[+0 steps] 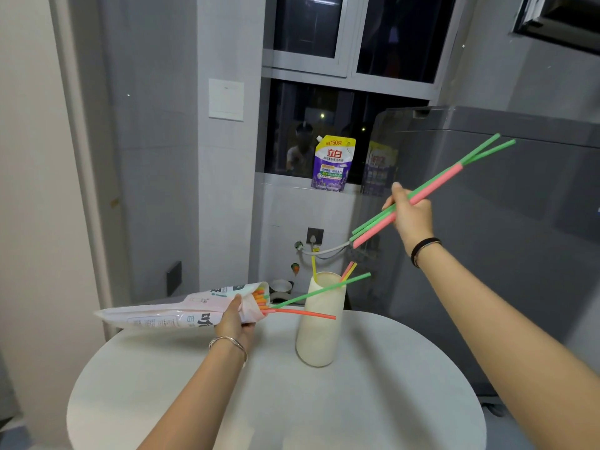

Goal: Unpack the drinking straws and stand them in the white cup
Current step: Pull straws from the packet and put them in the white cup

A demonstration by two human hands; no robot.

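On a round white table point(373, 401) by a dark window stands the white cup point(319, 329), a few straws inside. The right hand point(410, 216) pinches a light, bendy bunch of straws point(431, 186) mid-length; better held lower to steer their ends. The left hand point(235, 323) wraps the open straw pack point(168, 315).

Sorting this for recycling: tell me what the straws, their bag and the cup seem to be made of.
Straws in the right hand: likely plastic, matte, in bright even green and pink; paper cannot be ruled out.
Bag in the left hand: thin plastic film, glossy and printed, creased where it is gripped.
White cup: smooth, opaque cream, faint sheen; plastic or ceramic, cannot tell which.
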